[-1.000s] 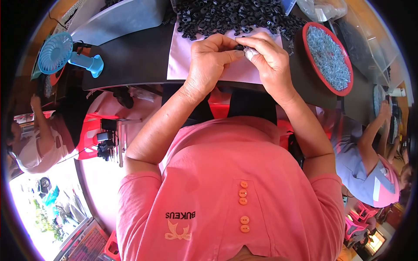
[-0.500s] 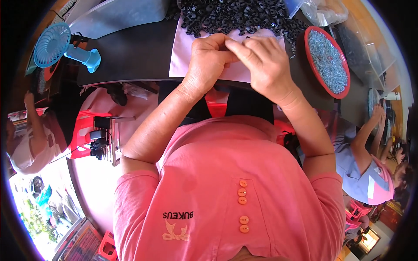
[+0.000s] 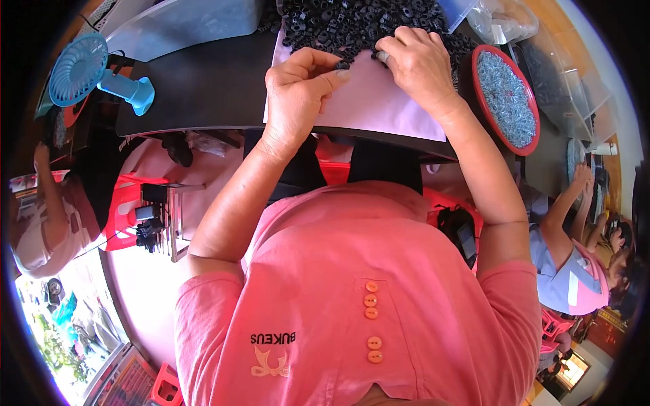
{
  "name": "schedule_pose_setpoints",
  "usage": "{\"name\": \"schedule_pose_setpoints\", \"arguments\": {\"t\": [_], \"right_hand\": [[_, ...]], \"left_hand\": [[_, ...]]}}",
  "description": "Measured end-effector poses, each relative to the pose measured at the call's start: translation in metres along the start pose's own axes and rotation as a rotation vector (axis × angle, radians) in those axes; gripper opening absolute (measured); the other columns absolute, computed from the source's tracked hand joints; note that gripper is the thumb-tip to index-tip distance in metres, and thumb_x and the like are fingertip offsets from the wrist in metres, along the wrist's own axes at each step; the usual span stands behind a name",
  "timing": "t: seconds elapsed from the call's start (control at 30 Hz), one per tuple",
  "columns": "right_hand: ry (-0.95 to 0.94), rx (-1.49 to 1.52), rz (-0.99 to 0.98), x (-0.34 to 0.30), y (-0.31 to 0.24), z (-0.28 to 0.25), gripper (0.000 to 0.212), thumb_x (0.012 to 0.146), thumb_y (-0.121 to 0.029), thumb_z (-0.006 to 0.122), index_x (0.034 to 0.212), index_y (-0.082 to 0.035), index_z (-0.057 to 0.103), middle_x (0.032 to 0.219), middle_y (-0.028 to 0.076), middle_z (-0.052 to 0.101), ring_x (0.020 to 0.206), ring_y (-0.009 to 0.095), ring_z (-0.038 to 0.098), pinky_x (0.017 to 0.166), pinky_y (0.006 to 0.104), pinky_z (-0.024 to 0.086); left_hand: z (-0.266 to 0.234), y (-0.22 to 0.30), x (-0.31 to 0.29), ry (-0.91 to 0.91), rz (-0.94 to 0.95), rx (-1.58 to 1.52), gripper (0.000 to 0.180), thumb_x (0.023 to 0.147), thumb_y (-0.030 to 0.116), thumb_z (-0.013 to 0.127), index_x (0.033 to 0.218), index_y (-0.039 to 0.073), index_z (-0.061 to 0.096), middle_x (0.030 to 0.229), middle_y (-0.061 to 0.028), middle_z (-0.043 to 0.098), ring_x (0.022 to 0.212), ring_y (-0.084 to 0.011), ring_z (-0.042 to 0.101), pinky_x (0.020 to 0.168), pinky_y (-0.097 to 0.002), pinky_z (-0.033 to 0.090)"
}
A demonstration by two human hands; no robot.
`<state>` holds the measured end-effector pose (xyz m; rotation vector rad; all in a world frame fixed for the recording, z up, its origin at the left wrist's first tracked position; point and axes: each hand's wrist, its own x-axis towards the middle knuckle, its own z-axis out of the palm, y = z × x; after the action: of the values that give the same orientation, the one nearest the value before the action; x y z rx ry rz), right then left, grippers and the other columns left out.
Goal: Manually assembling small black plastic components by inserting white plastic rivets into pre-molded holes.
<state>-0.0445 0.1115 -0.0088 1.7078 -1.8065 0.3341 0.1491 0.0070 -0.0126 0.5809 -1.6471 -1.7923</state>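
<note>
My left hand (image 3: 296, 86) pinches a small black plastic part (image 3: 342, 65) between thumb and forefinger, just above a pale pink sheet (image 3: 372, 101). At the near edge of a heap of small black plastic parts (image 3: 365, 24), my right hand (image 3: 421, 73) has its fingers curled down. A dark piece shows beside its fingertips, but I cannot make out whether they grip it. The heap covers the far part of the sheet. To the right of my right hand sits a red basin (image 3: 523, 149) filled with small clear-bluish pieces (image 3: 506, 98).
A light blue fan (image 3: 79, 70) stands on the dark table (image 3: 203, 84) at the left, near a translucent bin (image 3: 183, 28). Beyond the basin lie a clear plastic bag (image 3: 501, 20) and clear containers. Other people (image 3: 51, 227) work at the far left and far right.
My hands, together over the sheet before, have come apart. The left moved slightly left and shows a black part in its fingertips; the right went to the heap's edge.
</note>
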Motion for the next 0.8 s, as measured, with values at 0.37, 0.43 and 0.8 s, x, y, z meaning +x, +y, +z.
{"name": "schedule_pose_setpoints", "arguments": {"t": [0.37,0.43,0.8], "right_hand": [[-0.118,0.111,0.025,0.005,-0.009,-0.002,0.019,0.073,-0.004,0.064,0.088,-0.014,0.069,0.086,0.000,0.058,0.090,0.020,0.059,0.075,0.0352,0.041],[-0.130,0.091,0.025,0.007,-0.013,0.001,0.018,0.074,-0.004,0.063,0.088,-0.014,0.068,0.086,0.000,0.058,0.090,0.021,0.059,0.076,0.0353,0.041],[-0.102,0.084,0.094,-0.001,-0.015,0.002,0.018,0.072,-0.003,0.062,0.087,-0.010,0.068,0.093,0.003,0.062,0.092,0.024,0.060,0.078,0.0394,0.041]], "left_hand": [[0.000,-0.002,-0.003,0.007,0.025,0.011,0.017,0.079,0.004,0.076,0.092,-0.001,0.068,0.073,0.0005,0.064,0.060,-0.0019,0.051,0.050,-0.0178,0.039],[0.000,-0.003,-0.003,0.007,0.031,0.007,0.016,0.079,0.004,0.076,0.092,-0.001,0.068,0.073,0.0006,0.064,0.060,-0.0020,0.051,0.050,-0.0179,0.040],[0.001,-0.005,-0.004,0.000,0.090,-0.002,0.016,0.081,0.000,0.073,0.095,-0.002,0.066,0.070,0.0006,0.060,0.053,-0.0033,0.045,0.048,-0.0185,0.034]]}}
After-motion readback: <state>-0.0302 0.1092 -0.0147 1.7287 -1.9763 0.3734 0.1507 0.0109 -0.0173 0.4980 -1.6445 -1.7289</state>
